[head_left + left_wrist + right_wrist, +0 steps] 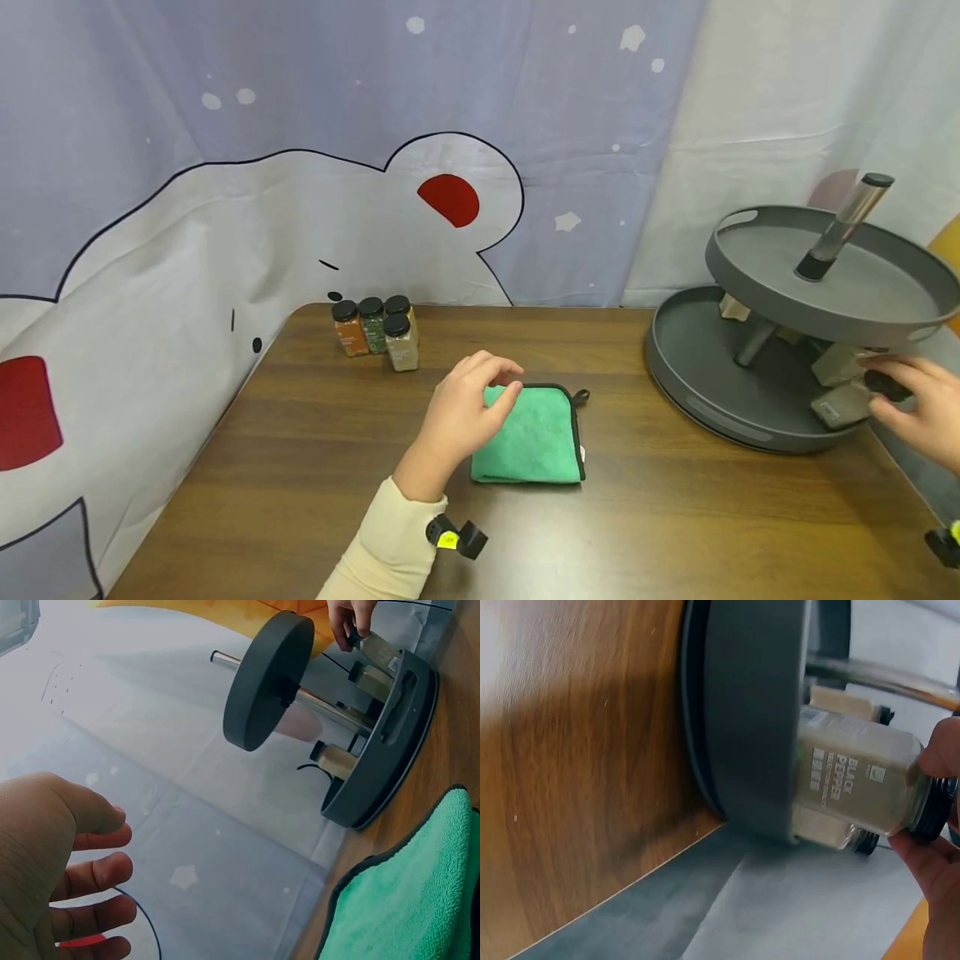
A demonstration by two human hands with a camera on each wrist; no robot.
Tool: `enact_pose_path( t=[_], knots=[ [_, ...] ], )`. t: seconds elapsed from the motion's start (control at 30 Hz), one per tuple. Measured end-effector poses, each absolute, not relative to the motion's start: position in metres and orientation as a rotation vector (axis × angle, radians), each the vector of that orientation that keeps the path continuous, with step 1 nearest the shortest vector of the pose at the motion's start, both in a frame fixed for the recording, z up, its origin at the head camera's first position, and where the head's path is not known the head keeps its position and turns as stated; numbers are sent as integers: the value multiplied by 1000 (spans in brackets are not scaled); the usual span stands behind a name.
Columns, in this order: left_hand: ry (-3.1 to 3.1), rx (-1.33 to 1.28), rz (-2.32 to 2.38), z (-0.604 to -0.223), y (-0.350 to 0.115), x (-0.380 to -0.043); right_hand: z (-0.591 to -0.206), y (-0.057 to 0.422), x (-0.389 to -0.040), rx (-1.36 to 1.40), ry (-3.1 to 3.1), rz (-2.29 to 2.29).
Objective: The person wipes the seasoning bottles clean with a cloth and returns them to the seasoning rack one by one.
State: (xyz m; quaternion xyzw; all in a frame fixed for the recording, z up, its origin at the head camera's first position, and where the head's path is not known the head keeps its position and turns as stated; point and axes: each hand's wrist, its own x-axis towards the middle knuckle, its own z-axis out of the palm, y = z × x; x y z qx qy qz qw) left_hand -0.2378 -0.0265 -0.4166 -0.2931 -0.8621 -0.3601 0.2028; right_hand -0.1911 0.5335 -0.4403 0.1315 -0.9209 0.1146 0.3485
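My right hand (927,406) pinches the black lid of a spice jar (855,774) labelled "BLACK PEPPER". That jar is tilted at the right side of the lower tray (697,392) of a grey two-tier turntable rack; whether its base touches the tray I cannot tell. Other pale jars (335,760) stand on the same tray, partly hidden under the upper tray (757,242). In the head view my left hand (467,408) appears over the left part of a folded green cloth (532,442), its fingers loosely bent around nothing.
Several black-lidded spice jars (352,333) stand grouped at the back left of the wooden table (322,467). A metal pole (851,217) rises through the rack's upper tray. Behind the table hangs a printed curtain (585,150). The table's right edge runs close to the rack.
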Motion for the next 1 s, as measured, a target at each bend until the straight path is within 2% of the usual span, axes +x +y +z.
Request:
enact_pose_path(
  t=[0.13,0.4,1.0],
  knots=[
    [-2415,-816,-1004,-417,-26,-238,-436,539,-195,252,-2462,294],
    [-2434,-800,-993,-415,-26,-237,-426,530,-201,253,-2671,128],
    [-2445,-791,-985,-414,-27,-236,-441,527,-191,154,-2624,226]
  ],
)
